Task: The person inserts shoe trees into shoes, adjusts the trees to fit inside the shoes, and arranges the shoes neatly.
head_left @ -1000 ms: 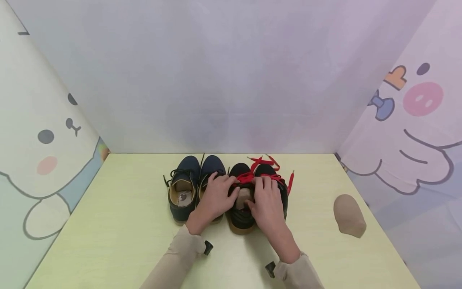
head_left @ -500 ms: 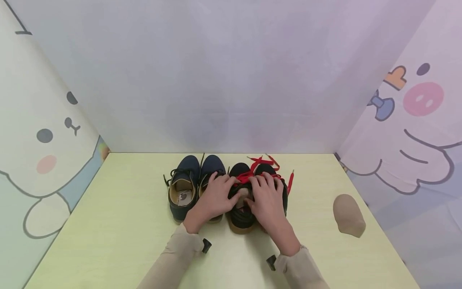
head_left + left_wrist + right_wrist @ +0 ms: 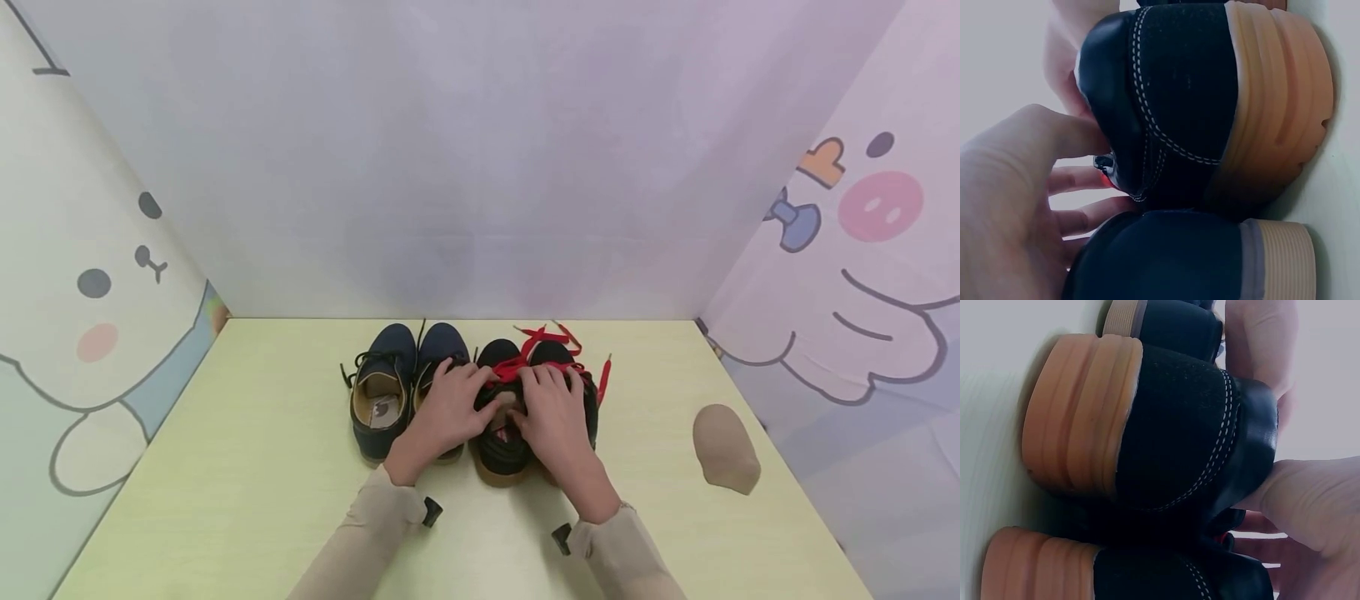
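In the head view a black shoe with red laces [image 3: 501, 454] stands toe away. My left hand [image 3: 447, 408] grips the left side of its collar, thumb in the opening and fingertips near the laces. At the right side my right hand [image 3: 557, 417] holds the collar, its thumb inside as well. Between the thumbs a beige insole [image 3: 506, 400] shows in the opening, with a small reddish mark behind it. The wrist views show the shoe's heel, white stitching and thick tan sole [image 3: 1285, 94]; the inside is hidden there. A second red-laced black shoe [image 3: 592, 417] is partly covered by my right hand.
Two navy shoes stand at the left; one navy shoe [image 3: 380, 437] shows whole, the other is partly behind my left hand. A loose beige insole [image 3: 726, 450] lies at the right on the pale yellow table [image 3: 247, 467]. Printed cloth walls [image 3: 480, 167] enclose the back and sides.
My right hand's fingers have shifted a little left over the shoe. Less of the beige insole shows in the opening, and a reddish mark has appeared behind it. The left hand barely moves.
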A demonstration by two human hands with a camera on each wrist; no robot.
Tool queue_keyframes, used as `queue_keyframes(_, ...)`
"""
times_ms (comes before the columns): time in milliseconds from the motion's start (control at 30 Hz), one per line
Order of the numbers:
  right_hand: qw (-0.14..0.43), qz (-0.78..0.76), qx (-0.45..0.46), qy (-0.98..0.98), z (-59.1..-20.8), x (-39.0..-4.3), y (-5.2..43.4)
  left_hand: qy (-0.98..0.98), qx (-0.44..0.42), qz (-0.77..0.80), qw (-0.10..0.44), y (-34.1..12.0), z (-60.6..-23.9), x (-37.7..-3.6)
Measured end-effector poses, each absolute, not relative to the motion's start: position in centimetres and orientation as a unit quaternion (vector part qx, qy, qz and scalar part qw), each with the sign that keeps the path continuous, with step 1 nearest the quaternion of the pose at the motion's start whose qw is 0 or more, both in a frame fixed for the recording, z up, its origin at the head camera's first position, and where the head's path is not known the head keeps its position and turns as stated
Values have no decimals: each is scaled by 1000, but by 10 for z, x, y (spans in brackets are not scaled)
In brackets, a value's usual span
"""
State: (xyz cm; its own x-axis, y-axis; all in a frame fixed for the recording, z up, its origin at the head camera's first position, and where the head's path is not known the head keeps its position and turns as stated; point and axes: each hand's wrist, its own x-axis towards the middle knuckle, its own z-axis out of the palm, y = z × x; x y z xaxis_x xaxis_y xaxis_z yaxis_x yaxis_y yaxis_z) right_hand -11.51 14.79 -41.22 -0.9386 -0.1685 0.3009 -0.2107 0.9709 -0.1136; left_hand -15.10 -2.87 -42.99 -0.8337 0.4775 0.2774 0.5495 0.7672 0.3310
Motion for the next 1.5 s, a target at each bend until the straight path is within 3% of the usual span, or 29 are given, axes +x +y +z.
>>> queue_keyframes(600, 186, 85, 89, -975, -421, -119, 146, -934, -267, -190, 144, -24, -430, -149)
queue_keyframes(967, 159, 109, 118, -974, -413, -118, 157, -940, -264, -194, 98, -23, -429, -149)
queue_keyframes(1500, 159, 114, 126, -972, -414, -119, 163, -935, -269, -209, 95, -28, -429, -153)
